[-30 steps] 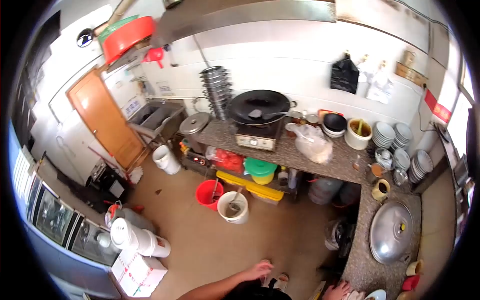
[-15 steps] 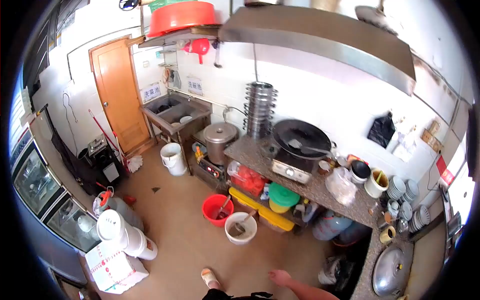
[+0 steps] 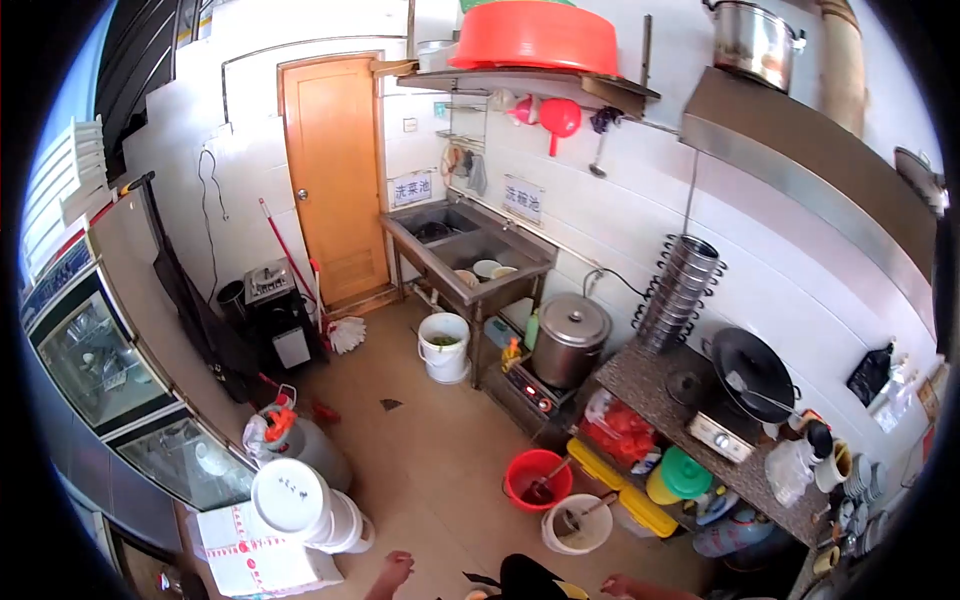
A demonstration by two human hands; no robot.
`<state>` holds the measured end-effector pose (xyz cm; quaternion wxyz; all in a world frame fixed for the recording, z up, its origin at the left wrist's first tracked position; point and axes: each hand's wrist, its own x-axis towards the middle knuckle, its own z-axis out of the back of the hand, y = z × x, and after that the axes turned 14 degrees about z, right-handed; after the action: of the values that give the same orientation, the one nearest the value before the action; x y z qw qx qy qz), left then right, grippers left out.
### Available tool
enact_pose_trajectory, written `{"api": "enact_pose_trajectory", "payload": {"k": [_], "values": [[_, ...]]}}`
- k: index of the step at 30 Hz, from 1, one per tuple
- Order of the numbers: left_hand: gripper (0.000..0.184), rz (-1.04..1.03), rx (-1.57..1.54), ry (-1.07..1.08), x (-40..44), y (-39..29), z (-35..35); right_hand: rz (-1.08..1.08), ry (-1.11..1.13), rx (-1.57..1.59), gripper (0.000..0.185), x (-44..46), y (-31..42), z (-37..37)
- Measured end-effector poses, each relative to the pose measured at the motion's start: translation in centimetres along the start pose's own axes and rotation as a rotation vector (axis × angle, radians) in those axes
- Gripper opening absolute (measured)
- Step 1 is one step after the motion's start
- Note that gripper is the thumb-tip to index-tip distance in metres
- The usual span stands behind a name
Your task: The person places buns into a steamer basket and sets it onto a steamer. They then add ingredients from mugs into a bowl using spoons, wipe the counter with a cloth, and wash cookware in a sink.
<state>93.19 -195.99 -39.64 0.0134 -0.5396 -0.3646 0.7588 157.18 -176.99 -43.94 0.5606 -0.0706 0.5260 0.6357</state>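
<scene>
My left hand (image 3: 397, 568) hangs low at the bottom of the head view, to the right of the white lidded buckets (image 3: 295, 500). Its fingers are loosely bent, and nothing shows in them. At the lower edge, my right hand (image 3: 617, 584) is partly cut off, with its visible fingers loose and no object in them. Ahead of it on the floor stand a white bucket (image 3: 592, 535) and a red bucket (image 3: 522, 470), each with a handled tool inside. Neither hand touches anything that I can see.
A double sink (image 3: 430, 245) stands near the orange door (image 3: 335, 180), with a white bucket (image 3: 444, 365) below its edge. A lidded steel pot (image 3: 572, 335), a counter (image 3: 640, 372) and a wok (image 3: 750, 365) line the right. A gas cylinder (image 3: 320, 455) and glass-fronted fridge (image 3: 100, 350) are left.
My view has turned left, so the sink, door and counter sit farther right in the picture. My left hand has come into view; my right hand is now lower, at the edge.
</scene>
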Motion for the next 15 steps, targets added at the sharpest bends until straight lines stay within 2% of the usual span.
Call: {"api": "enact_pose_trajectory", "payload": {"k": [2,4,5,6,10,11,13,15], "values": [[0.033,-0.107,0.018,0.090,2.7,-5.7,-0.2,-0.026,0.010,-0.020,0.031,0.8,5.0,1.4],[0.035,-0.086,0.191,0.114,4.0,-11.7,0.3,-0.045,0.047,-0.053,0.032,3.8,9.5,2.6],[0.030,-0.102,0.199,0.135,5.3,-13.7,0.6,-0.055,0.073,-0.070,0.032,6.0,11.9,3.2],[0.025,-0.113,0.210,0.157,7.1,-15.3,1.7,-0.059,0.106,-0.101,0.033,8.5,14.2,3.6],[0.028,-0.194,0.341,0.104,14.9,-18.8,8.6,0.021,0.251,-0.286,0.034,21.2,26.5,5.7],[0.029,-0.140,0.175,0.059,14.8,-18.8,11.1,0.098,0.310,-0.388,0.034,25.0,29.9,6.1],[0.032,-0.037,-0.156,0.007,15.2,-17.1,13.5,0.411,0.421,-0.754,0.035,34.6,36.7,6.4],[0.027,0.208,-0.845,0.437,15.9,-15.2,17.3,0.696,0.391,-1.013,0.036,44.1,46.6,5.6]]}}
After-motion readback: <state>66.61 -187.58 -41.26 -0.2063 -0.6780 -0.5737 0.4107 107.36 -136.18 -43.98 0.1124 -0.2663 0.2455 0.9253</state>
